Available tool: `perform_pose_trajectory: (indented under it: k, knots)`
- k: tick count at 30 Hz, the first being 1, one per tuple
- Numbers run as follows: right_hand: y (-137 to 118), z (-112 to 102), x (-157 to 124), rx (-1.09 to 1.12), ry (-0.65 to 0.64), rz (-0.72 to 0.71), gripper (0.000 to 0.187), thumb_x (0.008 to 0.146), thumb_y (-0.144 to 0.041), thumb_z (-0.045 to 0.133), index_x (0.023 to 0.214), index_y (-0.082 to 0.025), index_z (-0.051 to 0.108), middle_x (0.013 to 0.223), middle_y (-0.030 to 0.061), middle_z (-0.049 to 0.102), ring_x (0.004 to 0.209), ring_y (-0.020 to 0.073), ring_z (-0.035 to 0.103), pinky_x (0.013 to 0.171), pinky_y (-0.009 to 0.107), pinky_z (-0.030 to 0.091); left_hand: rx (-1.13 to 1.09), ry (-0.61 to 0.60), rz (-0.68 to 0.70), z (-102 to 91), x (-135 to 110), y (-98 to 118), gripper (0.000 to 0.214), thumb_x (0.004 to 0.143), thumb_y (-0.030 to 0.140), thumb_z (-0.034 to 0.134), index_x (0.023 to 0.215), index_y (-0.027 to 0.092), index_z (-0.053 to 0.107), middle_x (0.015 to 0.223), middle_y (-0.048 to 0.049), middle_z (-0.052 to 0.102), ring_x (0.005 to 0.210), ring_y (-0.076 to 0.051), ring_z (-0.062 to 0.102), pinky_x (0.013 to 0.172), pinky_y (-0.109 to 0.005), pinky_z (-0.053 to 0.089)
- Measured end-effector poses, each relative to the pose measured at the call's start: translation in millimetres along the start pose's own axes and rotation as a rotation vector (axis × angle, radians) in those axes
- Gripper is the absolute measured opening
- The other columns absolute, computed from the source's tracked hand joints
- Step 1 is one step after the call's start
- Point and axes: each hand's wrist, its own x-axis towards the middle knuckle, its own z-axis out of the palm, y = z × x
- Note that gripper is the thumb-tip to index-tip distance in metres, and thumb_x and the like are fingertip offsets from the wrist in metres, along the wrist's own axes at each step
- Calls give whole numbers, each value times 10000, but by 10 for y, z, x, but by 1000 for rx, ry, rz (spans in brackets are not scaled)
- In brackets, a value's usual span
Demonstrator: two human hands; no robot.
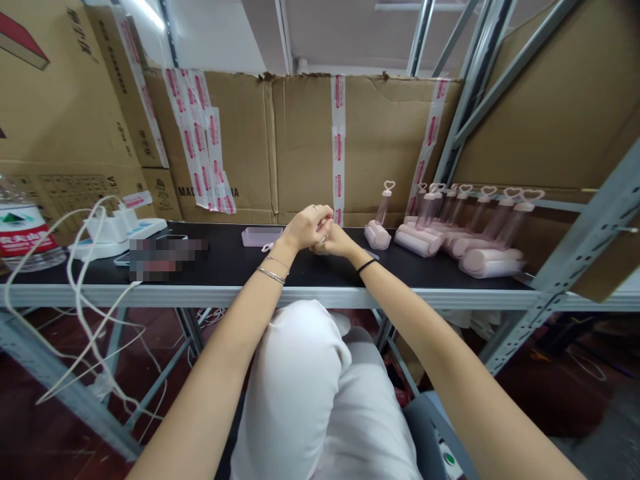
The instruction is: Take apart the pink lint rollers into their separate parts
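Your left hand (309, 227) and right hand (343, 241) meet over the counter (220, 267), touching, with the fingers bent inward; whatever may lie between them is hidden, so I cannot tell whether either one grasps a part. Judging by the pose, this is close work for both hands together, and it should go best if one steadies while the other does the fine movement, with light, even fingertip pressure. Tilt your wrists a little so that you can see the contact point, since from the head view your own knuckles cover it. The nearest things in plain sight are the purple tray (261, 236), on the counter just left of your hands, and the small ring (269, 247) in front of it, close beside your left wrist; mind that your bracelet (273, 275) does not catch it. To your right, one roller (379, 233) lies apart with its stem pointing up, and the other rollers (420, 240) stand crowded further along, so leave your right elbow room and turn from the wrist rather than sweep sideways. Your forearms reach in over the front edge; working low above the counter would give a slipped part less of a drop.
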Motion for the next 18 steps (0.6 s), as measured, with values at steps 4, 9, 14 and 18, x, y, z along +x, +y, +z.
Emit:
perform_pose_trajectory:
  k: [4,9,14,18]
  knots:
    - [-18,-69,12,-8,24,-28,277,525,-231,610,786,-163,542,817,32,609,755,182,556,725,307,462,2,-46,-18,4,4,17,153,902,194,407,954,201,551,859,-61,634,817,-191,597,801,-312,487]
    - [-9,-143,44,-163,27,-13,307,521,-239,587,815,-167,534,870,39,618,807,206,556,778,324,445,-10,-20,-30,10,1,7,220,906,155,370,1020,193,553,949,-77,661,865,-195,611,823,-314,488]
    - [18,-155,59,-219,21,-41,284,532,-248,561,804,-174,527,847,25,610,787,197,549,754,299,427,-9,-13,-28,20,-3,9,232,913,172,360,1033,181,559,964,-83,667,875,-198,612,839,-319,489]
    - [30,-161,63,-265,4,-18,279,528,-237,568,796,-164,544,841,30,613,783,200,554,741,294,419,-15,-5,-24,19,3,18,227,917,185,357,1023,176,557,952,-83,664,859,-193,614,831,-319,494]
